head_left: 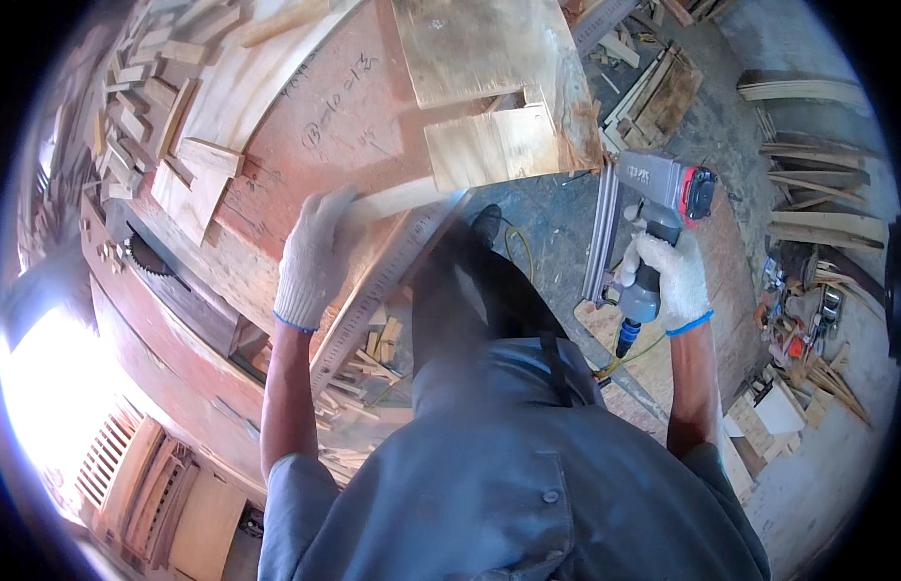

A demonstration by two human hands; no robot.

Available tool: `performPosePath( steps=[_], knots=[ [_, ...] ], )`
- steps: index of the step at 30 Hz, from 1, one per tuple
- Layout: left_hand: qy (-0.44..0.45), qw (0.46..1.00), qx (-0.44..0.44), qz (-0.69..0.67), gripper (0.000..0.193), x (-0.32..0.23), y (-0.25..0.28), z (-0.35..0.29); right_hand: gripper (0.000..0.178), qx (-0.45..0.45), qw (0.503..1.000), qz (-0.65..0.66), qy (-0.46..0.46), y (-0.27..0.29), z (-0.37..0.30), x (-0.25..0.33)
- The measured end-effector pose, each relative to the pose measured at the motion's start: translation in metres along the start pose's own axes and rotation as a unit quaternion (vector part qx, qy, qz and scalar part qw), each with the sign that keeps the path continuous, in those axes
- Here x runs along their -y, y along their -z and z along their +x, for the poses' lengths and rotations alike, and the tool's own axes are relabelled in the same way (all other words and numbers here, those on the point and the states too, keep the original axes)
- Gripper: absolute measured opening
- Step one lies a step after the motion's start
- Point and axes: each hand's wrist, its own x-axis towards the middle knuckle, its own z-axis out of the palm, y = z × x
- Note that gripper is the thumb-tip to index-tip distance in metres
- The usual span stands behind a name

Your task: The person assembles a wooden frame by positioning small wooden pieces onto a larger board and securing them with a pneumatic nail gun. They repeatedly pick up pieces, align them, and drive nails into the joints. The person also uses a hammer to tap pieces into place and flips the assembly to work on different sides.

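My right hand (675, 276), in a white knit glove with a blue cuff, is wrapped round the handle of a grey and black pneumatic nail gun (652, 179). The nail gun is held off the right end of the bench, its long magazine pointing down beside it. My left hand (315, 257), gloved alike, grips the near end of a narrow wooden strip (397, 199); its fingertips are partly hidden. The strip's far end meets a small plywood piece (494, 147), which lies against a larger plywood sheet (470, 48) at the bench's far right corner.
The reddish workbench (344, 107) bears pencil marks and a curved plywood panel (262, 73). A toothed saw blade (148, 254) stands up at the left. Wood offcuts (145, 92) pile at the far left. A yellow air hose (516, 247) lies on the floor. Boards (823, 228) lean at the right.
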Motion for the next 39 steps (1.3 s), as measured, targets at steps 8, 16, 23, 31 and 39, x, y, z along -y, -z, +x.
performPosePath(
  steps=[8, 16, 23, 31, 39],
  knots=[
    [-0.047, 0.996, 0.047, -0.055, 0.05, -0.033, -0.025, 0.034, 0.042, 0.037, 0.999, -0.007, -0.004, 0.01, 0.005, -0.002],
    [-0.032, 0.994, -0.015, -0.104, 0.049, -0.06, -0.052, 0.035, 0.045, 0.025, 1.0, -0.015, -0.011, 0.007, 0.002, -0.001],
    [0.02, 0.976, -0.04, -0.214, 0.056, -0.026, -0.061, 0.023, 0.041, 0.04, 0.999, 0.022, -0.015, 0.008, 0.0, 0.0],
    [-0.043, 0.98, -0.063, -0.186, 0.052, -0.028, -0.07, 0.029, 0.047, 0.033, 0.999, -0.028, 0.023, -0.003, -0.006, -0.001],
    [-0.098, 0.977, -0.114, -0.152, 0.057, -0.017, -0.088, 0.035, 0.045, 0.042, 0.998, -0.017, 0.036, -0.007, -0.008, -0.004]
  ],
)
